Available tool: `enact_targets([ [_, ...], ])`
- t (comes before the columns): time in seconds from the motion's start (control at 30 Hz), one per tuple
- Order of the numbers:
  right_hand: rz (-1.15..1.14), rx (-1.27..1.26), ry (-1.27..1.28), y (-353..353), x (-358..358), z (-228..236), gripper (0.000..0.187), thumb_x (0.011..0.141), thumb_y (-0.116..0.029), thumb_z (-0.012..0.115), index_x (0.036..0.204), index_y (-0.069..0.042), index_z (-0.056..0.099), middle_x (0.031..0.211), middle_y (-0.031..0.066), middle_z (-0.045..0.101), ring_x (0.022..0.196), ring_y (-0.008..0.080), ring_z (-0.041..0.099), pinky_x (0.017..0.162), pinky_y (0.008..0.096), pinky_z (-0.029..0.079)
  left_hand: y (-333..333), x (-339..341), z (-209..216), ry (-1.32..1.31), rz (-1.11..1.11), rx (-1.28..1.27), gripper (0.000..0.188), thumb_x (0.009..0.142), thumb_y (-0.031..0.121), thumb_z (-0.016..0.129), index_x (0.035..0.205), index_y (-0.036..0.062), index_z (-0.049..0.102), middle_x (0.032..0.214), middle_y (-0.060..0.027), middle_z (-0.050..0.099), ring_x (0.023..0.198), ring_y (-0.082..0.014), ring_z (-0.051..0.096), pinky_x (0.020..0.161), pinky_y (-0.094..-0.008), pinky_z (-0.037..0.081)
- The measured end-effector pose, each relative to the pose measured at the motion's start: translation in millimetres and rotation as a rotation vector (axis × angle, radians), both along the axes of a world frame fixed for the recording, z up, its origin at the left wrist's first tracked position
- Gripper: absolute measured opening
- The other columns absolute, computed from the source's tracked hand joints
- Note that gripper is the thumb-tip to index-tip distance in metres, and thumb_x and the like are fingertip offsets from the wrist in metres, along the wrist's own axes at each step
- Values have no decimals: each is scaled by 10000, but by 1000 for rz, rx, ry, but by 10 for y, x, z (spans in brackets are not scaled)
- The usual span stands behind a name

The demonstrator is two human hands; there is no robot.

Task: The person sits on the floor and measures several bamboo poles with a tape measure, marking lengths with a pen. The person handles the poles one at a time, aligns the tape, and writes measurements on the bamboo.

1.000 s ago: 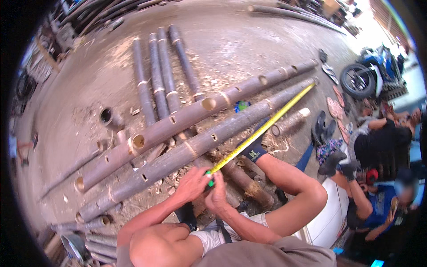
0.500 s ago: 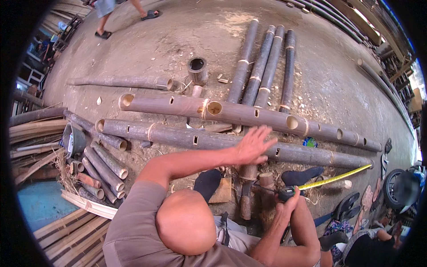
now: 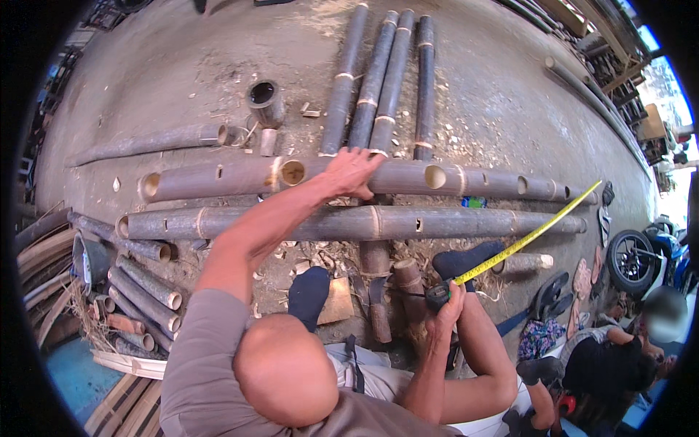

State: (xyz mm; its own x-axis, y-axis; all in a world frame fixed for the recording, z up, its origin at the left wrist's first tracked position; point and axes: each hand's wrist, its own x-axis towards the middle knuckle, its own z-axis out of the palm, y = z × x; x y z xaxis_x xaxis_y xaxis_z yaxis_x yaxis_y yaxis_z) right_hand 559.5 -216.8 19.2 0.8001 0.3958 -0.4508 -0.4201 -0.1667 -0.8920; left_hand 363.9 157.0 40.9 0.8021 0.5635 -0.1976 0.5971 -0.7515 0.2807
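My left hand (image 3: 355,173) lies across the farther brown bamboo pole (image 3: 408,175), fingers over its far edge and thumb on the near side. That pole has round and small rectangular holes cut in it. My right hand (image 3: 453,302) is closed on a black tape measure (image 3: 437,296) by my right knee. Its yellow blade (image 3: 528,240) slants up to the right, over the nearer bamboo pole (image 3: 313,223), with its tip by the farther pole's right end. Small rectangular slots are cut in the nearer pole. Part of the farther pole is hidden under my left hand and forearm.
Several dark bamboo lengths (image 3: 389,80) lie beyond the poles, beside an upright bamboo cup (image 3: 266,105). Cut bamboo pieces (image 3: 149,295) and a grey bucket (image 3: 91,258) are at left. Sandals (image 3: 551,293), a seated person (image 3: 604,360) and a motorcycle wheel (image 3: 632,261) are at right.
My left hand has moved from above the nearer pole onto the farther one. The tape's tip has swung from the nearer pole's right end to the farther pole's. The view has shifted.
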Motion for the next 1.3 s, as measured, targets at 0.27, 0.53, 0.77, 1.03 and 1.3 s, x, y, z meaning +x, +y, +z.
enact_targets([
  [0.27,223,-276,-412,97,-159,392,594,959,-120,656,1500,40,472,1324,135,613,1170,238,573,1042,358,446,-65,-1498,244,22,45,60,1006,686,458,895,1529,150,442,1299,-189,610,1204,-381,619,1005,-501,501],
  [0.53,804,-427,-702,288,109,594,585,874,-44,683,1444,-23,553,1277,205,632,1191,344,616,1002,423,493,62,-3171,349,17,94,113,1001,616,323,902,1502,144,470,1294,-137,606,1243,-365,578,1049,-502,456],
  [0.77,1392,-368,-907,1105,255,987,525,787,-114,652,1310,-86,682,1089,242,663,1023,449,657,930,502,532,234,-3920,228,202,241,171,1063,595,233,927,1518,117,412,1408,-138,547,1353,-375,515,1136,-557,393],
  [1.03,1749,-383,-1099,2296,-499,1527,538,753,-189,669,1285,-130,712,1102,294,674,1042,497,665,915,545,539,56,-4332,-447,161,358,308,1033,620,197,941,1506,124,414,1473,-127,541,1418,-370,484,1184,-597,374],
  [1.3,1868,-274,-1205,3353,-1436,1449,546,782,-279,655,1288,-90,732,1140,293,722,1088,457,696,980,498,543,20,-3946,-356,296,666,188,1055,670,361,925,1575,194,408,1589,-182,441,1472,-421,420,1202,-605,340],
])
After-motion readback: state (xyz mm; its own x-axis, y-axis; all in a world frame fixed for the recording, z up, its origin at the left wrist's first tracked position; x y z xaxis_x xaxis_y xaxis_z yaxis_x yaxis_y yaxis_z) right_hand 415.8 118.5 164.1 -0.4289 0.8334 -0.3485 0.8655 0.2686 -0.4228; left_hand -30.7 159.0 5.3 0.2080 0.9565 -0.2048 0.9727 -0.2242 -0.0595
